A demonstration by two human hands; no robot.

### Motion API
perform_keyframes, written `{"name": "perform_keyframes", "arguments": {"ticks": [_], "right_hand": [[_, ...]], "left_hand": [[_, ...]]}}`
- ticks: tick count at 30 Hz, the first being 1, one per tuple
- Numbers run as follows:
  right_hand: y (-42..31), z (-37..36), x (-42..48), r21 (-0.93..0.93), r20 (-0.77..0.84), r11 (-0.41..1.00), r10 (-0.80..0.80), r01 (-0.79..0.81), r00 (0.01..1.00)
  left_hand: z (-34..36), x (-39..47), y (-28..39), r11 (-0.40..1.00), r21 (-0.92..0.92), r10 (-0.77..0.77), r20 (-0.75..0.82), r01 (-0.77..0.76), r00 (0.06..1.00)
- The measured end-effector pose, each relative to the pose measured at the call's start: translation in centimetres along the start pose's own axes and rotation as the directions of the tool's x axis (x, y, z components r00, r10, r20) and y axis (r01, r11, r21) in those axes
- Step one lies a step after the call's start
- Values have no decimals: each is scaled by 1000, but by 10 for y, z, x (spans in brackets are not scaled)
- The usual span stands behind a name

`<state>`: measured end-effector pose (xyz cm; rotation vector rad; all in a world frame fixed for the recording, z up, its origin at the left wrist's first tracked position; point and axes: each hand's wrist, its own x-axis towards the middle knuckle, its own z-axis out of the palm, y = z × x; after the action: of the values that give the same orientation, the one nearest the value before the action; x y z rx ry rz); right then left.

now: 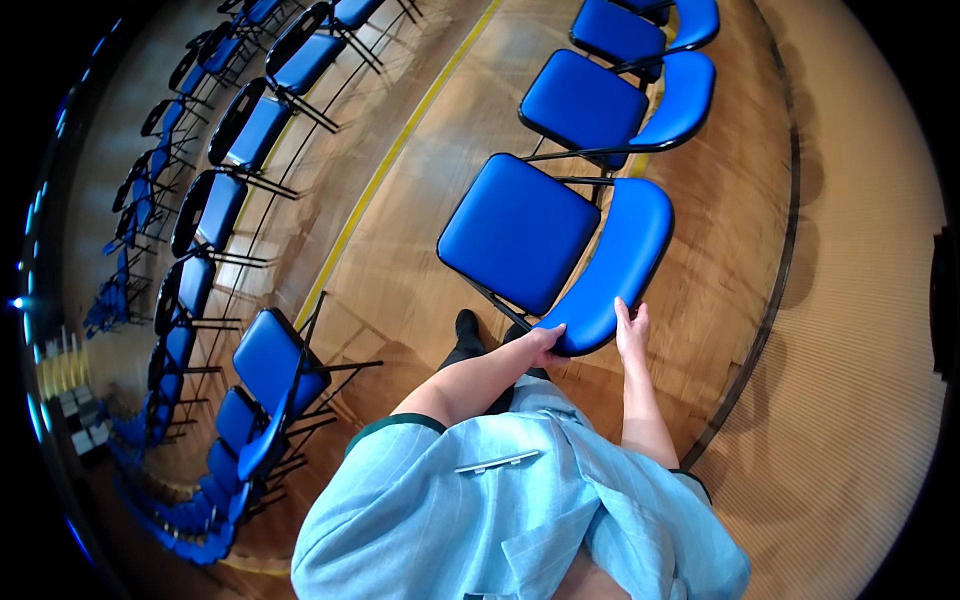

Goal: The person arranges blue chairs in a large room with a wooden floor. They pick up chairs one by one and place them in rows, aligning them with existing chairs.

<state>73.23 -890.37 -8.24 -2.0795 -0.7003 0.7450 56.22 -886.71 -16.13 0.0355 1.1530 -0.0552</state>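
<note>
A folding chair with a blue padded seat [519, 234] and a curved blue backrest [616, 274] stands unfolded in front of me. My left hand [549, 346] holds the near end of that backrest, its thumb on top and the fingers partly hidden beneath. On the backrest's outer edge, a short way to the right, is my right hand [634, 328], with the far fingers hidden behind the rim. Beyond this chair, a second blue folding chair [583, 99] stands close beside it in the same row.
More blue chairs [615, 31] continue the row away from me. Across a yellow floor line [386, 163], several rows of folding chairs [259, 133] stand on the left. Another blue chair [279, 360] is at my left. A ribbed wall-like surface [862, 300] curves along the right.
</note>
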Motion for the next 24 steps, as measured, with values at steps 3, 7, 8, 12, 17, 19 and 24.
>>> {"name": "perform_keyframes", "arguments": {"ticks": [3,7,8,12,17,19,24], "right_hand": [[-1,2,0,9,6,1000,-29,29,1000],[19,15,3,38,-35,992,-120,121,992],[23,16,5,156,1,979,-130,128,992],[23,28,-8,382,18,924,-19,11,1000],[18,52,-56,69,-91,998,17,-10,996],[27,71,-86,-161,-138,981,82,-104,987],[55,166,-186,-253,573,781,597,-571,562]], "left_hand": [[-5,-6,0,998,51,24,13,-25,1000],[-27,-40,1,982,183,47,-37,-39,998],[-39,-38,-2,975,188,126,-17,-120,992],[-102,-64,5,937,104,343,-104,-333,933],[-200,-127,-9,804,-113,541,-272,-584,796],[-247,-156,-29,702,-231,578,-368,-674,728],[-406,-221,-103,339,-351,572,-660,-873,487]]}}
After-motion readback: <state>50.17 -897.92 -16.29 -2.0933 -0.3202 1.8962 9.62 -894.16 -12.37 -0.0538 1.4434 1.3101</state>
